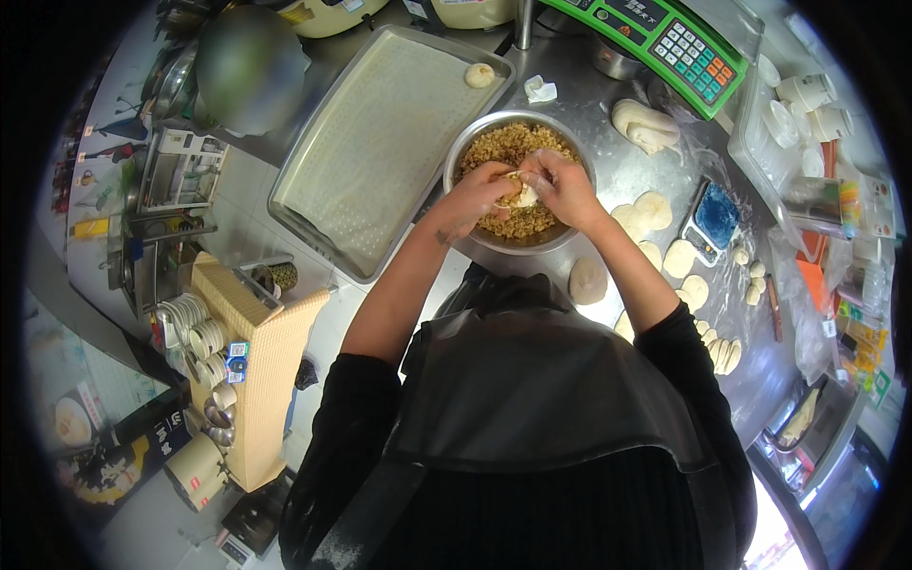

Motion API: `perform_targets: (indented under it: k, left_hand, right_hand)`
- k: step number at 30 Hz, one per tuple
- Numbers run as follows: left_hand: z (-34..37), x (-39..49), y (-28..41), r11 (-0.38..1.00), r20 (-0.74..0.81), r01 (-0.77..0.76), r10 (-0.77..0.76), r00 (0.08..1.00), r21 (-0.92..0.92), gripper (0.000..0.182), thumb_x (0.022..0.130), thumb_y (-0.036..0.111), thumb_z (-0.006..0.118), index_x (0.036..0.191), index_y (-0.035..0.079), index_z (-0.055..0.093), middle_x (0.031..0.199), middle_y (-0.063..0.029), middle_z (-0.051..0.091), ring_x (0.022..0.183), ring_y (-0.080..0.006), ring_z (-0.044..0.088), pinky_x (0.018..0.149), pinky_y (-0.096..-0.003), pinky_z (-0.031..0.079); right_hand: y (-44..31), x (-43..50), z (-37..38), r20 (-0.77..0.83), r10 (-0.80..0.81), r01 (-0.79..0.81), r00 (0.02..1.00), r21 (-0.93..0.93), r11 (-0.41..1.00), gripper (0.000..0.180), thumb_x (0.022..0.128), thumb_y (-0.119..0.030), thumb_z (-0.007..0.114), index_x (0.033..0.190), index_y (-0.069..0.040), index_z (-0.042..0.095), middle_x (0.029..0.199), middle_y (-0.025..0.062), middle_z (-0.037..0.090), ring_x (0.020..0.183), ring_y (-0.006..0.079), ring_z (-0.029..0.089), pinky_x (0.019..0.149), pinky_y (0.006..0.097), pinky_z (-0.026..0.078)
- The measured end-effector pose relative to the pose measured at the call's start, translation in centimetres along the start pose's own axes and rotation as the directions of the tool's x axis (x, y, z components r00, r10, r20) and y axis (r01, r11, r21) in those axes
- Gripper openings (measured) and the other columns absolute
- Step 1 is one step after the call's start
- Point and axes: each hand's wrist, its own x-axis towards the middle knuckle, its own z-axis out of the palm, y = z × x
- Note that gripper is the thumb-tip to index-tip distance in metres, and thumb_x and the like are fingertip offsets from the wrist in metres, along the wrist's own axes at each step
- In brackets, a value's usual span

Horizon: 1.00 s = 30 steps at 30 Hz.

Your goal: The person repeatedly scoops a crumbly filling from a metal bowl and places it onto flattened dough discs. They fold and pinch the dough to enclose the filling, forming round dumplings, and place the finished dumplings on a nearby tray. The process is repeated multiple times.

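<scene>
Both hands are together over a steel bowl [450, 167] of crumbly brown filling [509, 142]. My left hand [479, 194] and my right hand [559, 187] hold a dough wrapper [527, 194] between them, with some filling inside it. The fingers hide part of the wrapper. A closed round bun [479, 75] sits at the far right corner of a lined metal tray [370, 135], left of the bowl. Flattened dough rounds [652, 210] lie on the steel worktop [605, 167] at the right. A darker round piece [588, 280] lies near the bowl, close to my body.
A green scale [687, 60] stands at the back right, with a dough lump [645, 127] before it. Farther right are a small digital scale [710, 217], small dough pieces [757, 281], a thin wooden stick [774, 308] and a plastic bin [759, 171]. A crumpled white scrap [540, 89] lies behind the bowl.
</scene>
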Motion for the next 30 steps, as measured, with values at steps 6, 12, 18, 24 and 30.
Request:
perform_targets:
  k: [6, 12, 18, 24, 30]
  left_hand:
    - [0.2, -1.1, -1.7, 0.817, 0.047, -0.047, 0.09, 0.995, -0.575, 0.035, 0.105, 0.025, 0.05, 0.133, 0.005, 0.05, 0.132, -0.0079, 0.053, 0.126, -0.0246, 0.053, 0.098, -0.0542, 0.054]
    - [1.5, -0.7, -2.5, 0.877, -0.05, -0.164, 0.158, 0.986, -0.451, 0.033, 0.106, 0.02, 0.046, 0.132, 0.001, 0.049, 0.129, -0.0112, 0.055, 0.12, -0.024, 0.057, 0.099, -0.0482, 0.055]
    - [1.8, -0.7, -1.9, 0.927, -0.067, -0.129, 0.113, 0.991, -0.352, 0.03, 0.103, 0.008, 0.046, 0.13, -0.005, 0.049, 0.127, -0.0142, 0.055, 0.116, -0.0254, 0.06, 0.095, -0.0443, 0.059]
    - [1.6, -0.7, -0.4, 0.984, -0.09, -0.045, 0.029, 0.995, -0.175, 0.032, 0.1, 0.001, 0.044, 0.13, -0.01, 0.048, 0.125, -0.0182, 0.056, 0.112, -0.0282, 0.062, 0.09, -0.039, 0.062]
    - [1.5, 0.1, -0.1, 0.999, -0.088, 0.025, -0.028, 0.996, -0.036, 0.03, 0.099, -0.002, 0.042, 0.126, -0.011, 0.05, 0.123, -0.02, 0.058, 0.106, -0.0301, 0.066, 0.087, -0.0359, 0.063]
  right_hand:
    - [0.3, -0.5, 0.3, 0.029, 0.221, -0.221, 0.975, 0.246, 0.944, 0.008, 0.09, -0.005, 0.067, 0.097, -0.003, 0.063, 0.077, 0.0045, 0.058, 0.068, 0.0135, 0.05, 0.064, 0.0281, 0.044]
    - [-0.6, -0.4, 0.2, 0.037, 0.174, -0.178, 0.984, 0.131, 0.975, 0.011, 0.089, -0.005, 0.068, 0.098, -0.002, 0.063, 0.077, 0.0067, 0.057, 0.066, 0.0168, 0.052, 0.064, 0.031, 0.046]
    - [-1.2, -0.2, 0.2, -0.013, -0.106, 0.105, 0.994, -0.063, 0.992, 0.012, 0.087, -0.003, 0.067, 0.098, 0.0, 0.062, 0.081, 0.0156, 0.058, 0.074, 0.033, 0.059, 0.069, 0.0396, 0.049]
    - [-1.8, -0.5, 0.4, -0.013, -0.022, 0.022, 1.0, 0.001, 1.0, 0.009, 0.088, -0.002, 0.065, 0.096, 0.0, 0.062, 0.088, 0.0182, 0.06, 0.082, 0.0371, 0.061, 0.073, 0.0416, 0.049]
    - [-1.2, -0.1, 0.6, -0.008, -0.18, 0.177, 0.984, -0.133, 0.975, 0.01, 0.09, -0.004, 0.064, 0.098, 0.001, 0.061, 0.088, 0.0185, 0.059, 0.081, 0.0366, 0.061, 0.073, 0.0424, 0.049]
